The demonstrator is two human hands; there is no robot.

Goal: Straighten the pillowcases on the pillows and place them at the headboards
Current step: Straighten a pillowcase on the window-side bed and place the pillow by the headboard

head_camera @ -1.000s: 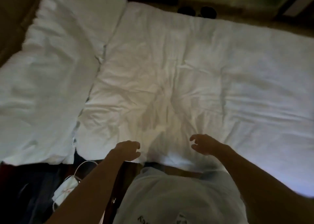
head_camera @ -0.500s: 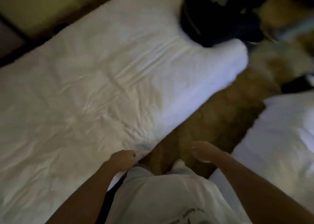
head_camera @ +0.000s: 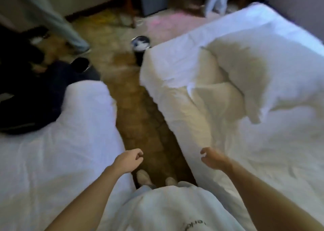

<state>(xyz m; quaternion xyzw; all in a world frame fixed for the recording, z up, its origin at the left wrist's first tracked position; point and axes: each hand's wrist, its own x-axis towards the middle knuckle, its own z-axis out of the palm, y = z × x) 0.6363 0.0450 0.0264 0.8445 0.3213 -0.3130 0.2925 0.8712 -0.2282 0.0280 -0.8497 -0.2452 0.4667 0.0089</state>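
Observation:
Two white pillows lie on the right bed [head_camera: 263, 160]. The larger pillow [head_camera: 263, 76] sits crumpled and tilted, partly over a smaller pillow [head_camera: 215, 101] near the bed's left edge. My right hand [head_camera: 213, 158] hovers at that bed's near left edge, fingers loosely curled, holding nothing. My left hand [head_camera: 128, 159] hangs over the edge of the left bed [head_camera: 61, 152], fingers loosely curled and empty. Both hands are well short of the pillows.
A carpeted aisle [head_camera: 145, 122] runs between the beds, and my feet stand in it. Dark clothes or bags [head_camera: 29, 97] lie on the left bed's far end. A small bin [head_camera: 141, 46] stands at the right bed's corner. Another person's leg [head_camera: 57, 24] is at far left.
My view has swung right from the left bed to the aisle and the right bed with its pillows. Both hands stay empty in front of me.

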